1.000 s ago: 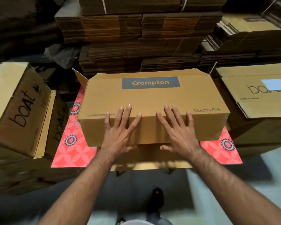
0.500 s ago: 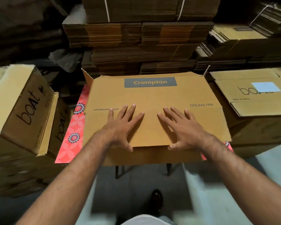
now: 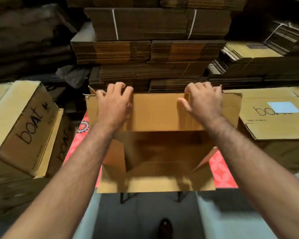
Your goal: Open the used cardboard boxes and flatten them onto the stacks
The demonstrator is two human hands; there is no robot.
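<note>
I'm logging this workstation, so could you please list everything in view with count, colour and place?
open cardboard box: one, tan, centre, on the patterned mat
patterned mat: one, red-pink, under the box
boat boxes: at least two, tan, far left
flattened boat carton: one, tan with a blue label, right
bundled flat cardboard stacks: several, brown, behind
shoe: one, dark, floor below
left hand: grips the box's far edge
right hand: grips the same edge

Small table under a patterned cloth

A red floral-patterned cloth (image 3: 219,168) covers the dark-legged table (image 3: 122,198); an opened plain brown cardboard box (image 3: 159,112) lies directly on the cloth, its near edge overhanging the table's front.
</note>
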